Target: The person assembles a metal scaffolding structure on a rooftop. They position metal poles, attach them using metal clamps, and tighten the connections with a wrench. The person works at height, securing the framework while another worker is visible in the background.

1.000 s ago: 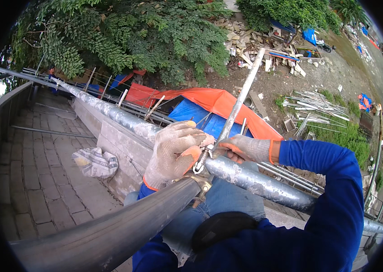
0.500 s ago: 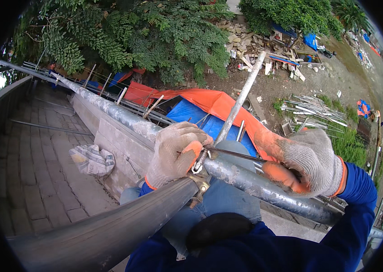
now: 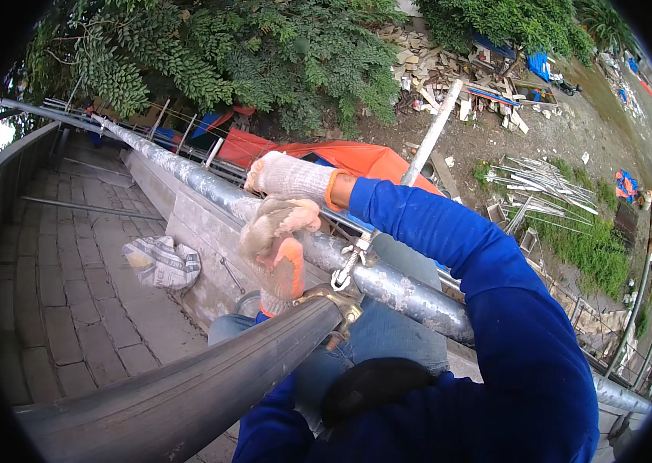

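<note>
— Height is the worry in the head view: the person sits well above a brick-paved roof (image 3: pixel 71 309) and the yard beyond, at a long galvanised pipe (image 3: pixel 210 189) that runs along the top of a low wall (image 3: pixel 187 231).

— What could slip?

— The coupler (image 3: pixel 345 297) where a dark pipe (image 3: pixel 187 386) meets the galvanised one. Its loose bolt (image 3: pixel 347 262) sticks up beside the joint, so I judge the clamp is not yet tight. If the dark pipe shifts, it could swing or drop, and a loose part could fall to the yard.

— And the hands?

— Both wear knit gloves. The left hand (image 3: pixel 276 247) rests on the galvanised pipe just left of the coupler, fingers (image 3: pixel 283 224) curled over; whether they pinch anything small I cannot tell.

— The right?

— The right hand (image 3: pixel 289 177) reaches across above the left one, its blue sleeve (image 3: pixel 449 239) over the pipe. Its fingers look pressed together and bent toward the pipe, touching or just off it; the glove hides which.

— Anything else near?

— A crumpled sack (image 3: pixel 160 262) lies on the bricks by the wall, and a thin slanted pole (image 3: pixel 430 139) rises beyond the pipe.
</note>
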{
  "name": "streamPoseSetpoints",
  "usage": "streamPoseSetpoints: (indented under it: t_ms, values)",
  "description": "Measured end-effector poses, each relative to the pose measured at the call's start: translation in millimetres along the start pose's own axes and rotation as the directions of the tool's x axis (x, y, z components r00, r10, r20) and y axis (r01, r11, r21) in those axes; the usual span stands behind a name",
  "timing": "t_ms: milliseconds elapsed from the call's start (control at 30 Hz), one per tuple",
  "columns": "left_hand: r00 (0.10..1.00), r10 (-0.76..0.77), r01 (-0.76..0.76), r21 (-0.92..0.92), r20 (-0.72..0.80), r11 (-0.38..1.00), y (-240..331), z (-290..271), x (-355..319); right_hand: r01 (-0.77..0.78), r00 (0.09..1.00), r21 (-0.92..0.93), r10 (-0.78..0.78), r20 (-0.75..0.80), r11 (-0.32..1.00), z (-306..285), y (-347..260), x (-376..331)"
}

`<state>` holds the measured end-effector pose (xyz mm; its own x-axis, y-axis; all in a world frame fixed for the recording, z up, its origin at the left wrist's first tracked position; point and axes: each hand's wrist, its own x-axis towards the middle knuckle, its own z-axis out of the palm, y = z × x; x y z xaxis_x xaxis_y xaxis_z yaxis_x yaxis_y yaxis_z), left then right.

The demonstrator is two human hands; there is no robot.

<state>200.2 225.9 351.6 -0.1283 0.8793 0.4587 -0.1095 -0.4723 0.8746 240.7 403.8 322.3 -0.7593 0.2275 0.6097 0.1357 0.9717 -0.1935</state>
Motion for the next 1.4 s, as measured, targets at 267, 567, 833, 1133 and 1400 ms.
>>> streamPoseSetpoints:
  t_ms: [267, 567, 833, 1133, 1400]
  values:
    - [0.771, -0.211, -0.279, 0.616, 0.601, 0.737, 76, 54, 52, -0.592, 0.791, 0.805, 0.214, 0.573, 0.037, 46, -10, -165]
    - [0.743, -0.398, -0.101, 0.677, 0.539, 0.729, 88, 69, 58, -0.643, 0.606, 0.717, 0.394, 0.691, -0.269, -8, -32, -218]
    - [0.726, -0.451, 0.134, 0.537, 0.519, 0.833, 76, 69, 46, -0.780, 0.385, 0.576, 0.537, 0.751, -0.246, -171, -106, -283]
    - [0.806, -0.282, -0.029, 0.511, 0.520, 0.859, 57, 59, 34, -0.819, 0.468, 0.487, 0.844, 0.261, 0.303, -304, -184, -214]
    - [0.806, -0.246, -0.140, 0.577, 0.538, 0.805, 71, 64, 39, -0.249, 0.965, -0.049, 0.244, -0.098, 0.967, -297, -164, -213]
